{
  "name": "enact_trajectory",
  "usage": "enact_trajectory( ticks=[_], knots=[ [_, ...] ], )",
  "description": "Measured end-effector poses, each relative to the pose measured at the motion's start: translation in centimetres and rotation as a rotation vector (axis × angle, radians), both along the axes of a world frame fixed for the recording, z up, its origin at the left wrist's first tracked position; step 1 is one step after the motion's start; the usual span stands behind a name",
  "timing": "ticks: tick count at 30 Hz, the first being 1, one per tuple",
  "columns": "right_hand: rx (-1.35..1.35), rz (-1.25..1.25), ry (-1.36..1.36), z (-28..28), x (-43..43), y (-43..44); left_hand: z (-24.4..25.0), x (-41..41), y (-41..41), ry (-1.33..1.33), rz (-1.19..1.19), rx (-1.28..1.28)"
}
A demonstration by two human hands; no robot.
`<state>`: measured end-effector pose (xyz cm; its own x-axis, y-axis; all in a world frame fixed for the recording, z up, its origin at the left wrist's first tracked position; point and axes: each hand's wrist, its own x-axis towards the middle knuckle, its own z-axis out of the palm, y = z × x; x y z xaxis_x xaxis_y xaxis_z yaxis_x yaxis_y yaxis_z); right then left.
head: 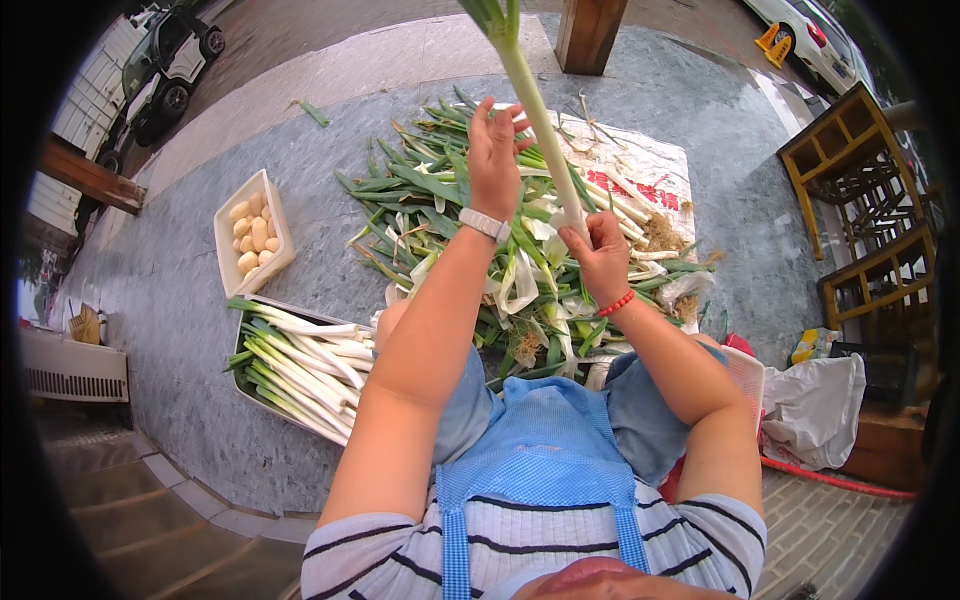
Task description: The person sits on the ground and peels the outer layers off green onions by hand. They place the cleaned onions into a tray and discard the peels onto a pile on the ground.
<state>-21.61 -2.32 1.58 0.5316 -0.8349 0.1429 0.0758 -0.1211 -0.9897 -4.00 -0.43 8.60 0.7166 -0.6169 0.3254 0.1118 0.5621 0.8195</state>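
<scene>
My right hand (602, 253) grips the white root end of a long green onion stalk (546, 135), which stands tilted with its green leaves running off the top edge. Just left of the stalk, my left hand (496, 150) is raised with its fingers apart. Beneath both hands lies a large heap of green onions and stripped leaves (420, 184), spread partly over a white printed sack (660, 161). Roots show at the heap's right side. White-stemmed green onions (315, 375) fill a tray beside my left leg.
A white plastic bin (281, 262) of peeled potatoes (259, 229) stands at left. Yellow-framed wooden furniture (847, 142) and a white plastic bag (817, 409) are at right. Beyond the heap rises a wooden post (589, 34). Vehicles stand farther off.
</scene>
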Motion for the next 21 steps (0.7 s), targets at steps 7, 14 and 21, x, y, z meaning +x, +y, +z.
enact_trajectory(
  ticks=[7,14,21],
  knots=[
    [-0.163,-0.051,0.249,-1.2,-0.8,2.5,-0.1,0.3,0.0,-0.068,0.174,0.302],
    [-0.357,-0.234,0.229,-1.9,-0.6,1.3,0.1,0.2,0.5,-0.722,0.656,0.709],
    [-0.348,-0.284,0.244,0.4,-0.3,-0.1,0.3,-0.9,1.4,-1.157,0.686,0.609]
  ],
)
